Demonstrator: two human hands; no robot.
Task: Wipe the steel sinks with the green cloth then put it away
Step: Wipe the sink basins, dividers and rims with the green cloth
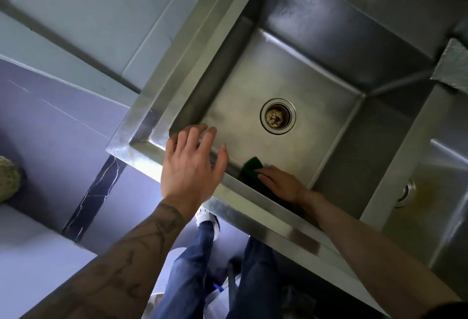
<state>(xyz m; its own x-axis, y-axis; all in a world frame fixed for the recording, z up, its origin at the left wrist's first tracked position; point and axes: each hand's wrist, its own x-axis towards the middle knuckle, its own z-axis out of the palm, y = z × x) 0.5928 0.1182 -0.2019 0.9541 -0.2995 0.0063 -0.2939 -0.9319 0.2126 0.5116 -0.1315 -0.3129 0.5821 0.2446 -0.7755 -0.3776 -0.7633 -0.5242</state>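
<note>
A deep steel sink (pixel 314 78) fills the middle of the head view, with a round drain (pixel 277 116) in its floor. The green cloth (pixel 250 168) lies against the sink's near wall at the bottom. My right hand (pixel 281 184) is down inside the sink and presses flat on the cloth, covering most of it. My left hand (pixel 192 166) hovers with spread, relaxed fingers over the sink's near-left rim corner and holds nothing. A second steel sink (pixel 435 217) with its own drain (pixel 406 193) shows at the right.
A steel divider (pixel 395 166) separates the two sinks. Pale wall panels (pixel 88 27) and a violet floor with a dark marble strip (pixel 93 197) lie to the left. My legs in blue jeans (pixel 192 268) stand below the sink's front rim.
</note>
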